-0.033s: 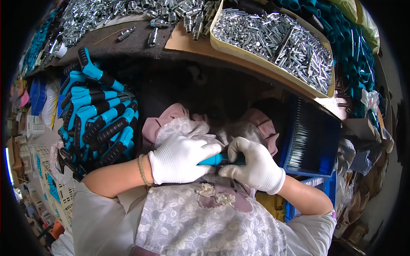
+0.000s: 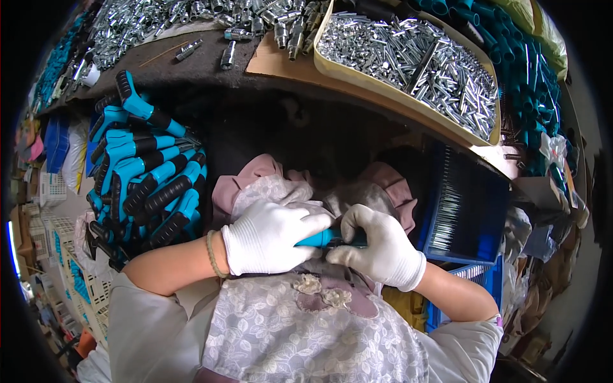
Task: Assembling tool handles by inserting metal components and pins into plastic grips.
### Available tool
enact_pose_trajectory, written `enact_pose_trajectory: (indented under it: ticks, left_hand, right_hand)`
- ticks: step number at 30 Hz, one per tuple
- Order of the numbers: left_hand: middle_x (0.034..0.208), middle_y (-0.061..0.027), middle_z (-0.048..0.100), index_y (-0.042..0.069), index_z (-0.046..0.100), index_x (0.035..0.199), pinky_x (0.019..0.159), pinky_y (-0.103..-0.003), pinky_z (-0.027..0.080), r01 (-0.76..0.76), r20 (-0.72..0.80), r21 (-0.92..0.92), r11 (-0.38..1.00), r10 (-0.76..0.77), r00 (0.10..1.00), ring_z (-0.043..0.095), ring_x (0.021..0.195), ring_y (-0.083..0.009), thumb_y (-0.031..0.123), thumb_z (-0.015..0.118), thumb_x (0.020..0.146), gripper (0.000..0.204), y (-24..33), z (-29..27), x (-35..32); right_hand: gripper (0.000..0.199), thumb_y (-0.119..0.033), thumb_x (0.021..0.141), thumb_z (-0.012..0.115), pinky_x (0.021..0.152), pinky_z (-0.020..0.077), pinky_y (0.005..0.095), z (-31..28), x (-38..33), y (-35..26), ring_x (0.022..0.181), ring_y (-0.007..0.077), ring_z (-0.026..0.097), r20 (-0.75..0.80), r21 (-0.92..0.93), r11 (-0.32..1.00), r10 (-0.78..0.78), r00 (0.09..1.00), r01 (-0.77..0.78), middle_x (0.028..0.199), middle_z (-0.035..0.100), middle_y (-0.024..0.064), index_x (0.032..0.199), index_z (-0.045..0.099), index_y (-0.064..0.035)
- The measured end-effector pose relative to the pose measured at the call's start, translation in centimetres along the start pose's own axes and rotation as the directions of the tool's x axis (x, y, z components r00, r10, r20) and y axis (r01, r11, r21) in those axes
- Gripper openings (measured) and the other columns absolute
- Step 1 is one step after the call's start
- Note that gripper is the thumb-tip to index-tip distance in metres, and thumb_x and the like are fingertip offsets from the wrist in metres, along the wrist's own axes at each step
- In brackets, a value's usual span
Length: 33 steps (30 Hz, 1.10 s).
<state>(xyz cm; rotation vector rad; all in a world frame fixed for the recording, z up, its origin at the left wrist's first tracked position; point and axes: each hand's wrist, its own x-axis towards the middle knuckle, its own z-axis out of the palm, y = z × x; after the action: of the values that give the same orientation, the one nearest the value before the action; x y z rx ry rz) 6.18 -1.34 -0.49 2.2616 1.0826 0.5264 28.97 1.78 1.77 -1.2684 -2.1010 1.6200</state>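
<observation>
Left hand: my left hand (image 2: pixel 271 237), in a white glove, is wrapped around the blue tool handle (image 2: pixel 319 239) from the left, fingers closed on it.
Right hand: my right hand (image 2: pixel 377 246), also gloved in white, grips the dark end of the same handle from the right.
Handle: I see it lying level between both hands, over my lap, just below the desk (image 2: pixel 211 64) edge.
Left side: a heap of blue-and-black handles (image 2: pixel 143 175) sits just beside my left forearm.
Desk top: a tray of small silver metal parts (image 2: pixel 415 64) lies up right; loose metal fittings (image 2: pixel 140 22) are spread up left.
Right side: a blue plastic crate (image 2: pixel 456 210) stands near my right hand.
</observation>
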Motion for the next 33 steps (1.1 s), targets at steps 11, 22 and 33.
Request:
enact_pose_trajectory:
  ticks: [11,22,33]
  left_hand:
    - [0.093,-0.0116,0.071,0.012,0.065,0.118,0.075,-0.040,0.057,0.026,0.061,-0.002,1.000,-0.026,0.998,0.071,0.086,-0.0306,0.018,0.072,0.076,0.044,0.5,-1.4,0.2]
    - [0.076,-0.0103,0.065,0.012,0.065,0.115,0.068,-0.042,0.054,-0.017,-0.008,-0.006,1.000,0.017,1.000,0.068,0.074,-0.0314,0.024,0.075,0.076,0.042,0.7,-1.5,0.0]
    - [0.081,-0.0114,0.067,0.011,0.065,0.116,0.070,-0.042,0.055,-0.014,0.004,-0.028,1.000,0.014,1.000,0.069,0.078,-0.0314,0.028,0.079,0.076,0.045,0.8,-1.7,-0.1]
  right_hand:
    - [0.036,-0.018,0.073,0.085,0.068,0.0499,0.0364,0.0,-0.7,-0.1,0.074,0.0297,0.061,-0.007,0.011,0.994,-0.106,0.994,0.106,0.083,0.060,0.0156,0.085,0.055,-0.0037]
    - [0.028,-0.016,0.083,0.078,0.072,0.0511,0.0345,-0.7,-0.7,-0.3,0.079,0.0247,0.064,0.028,0.097,0.991,-0.095,0.995,0.091,0.088,0.063,0.0125,0.095,0.056,-0.0034]
    - [0.023,-0.008,0.082,0.077,0.073,0.0500,0.0334,-1.0,-0.7,-0.2,0.080,0.0222,0.063,0.068,0.077,0.994,-0.079,0.995,0.074,0.089,0.064,0.0107,0.092,0.056,-0.0056]
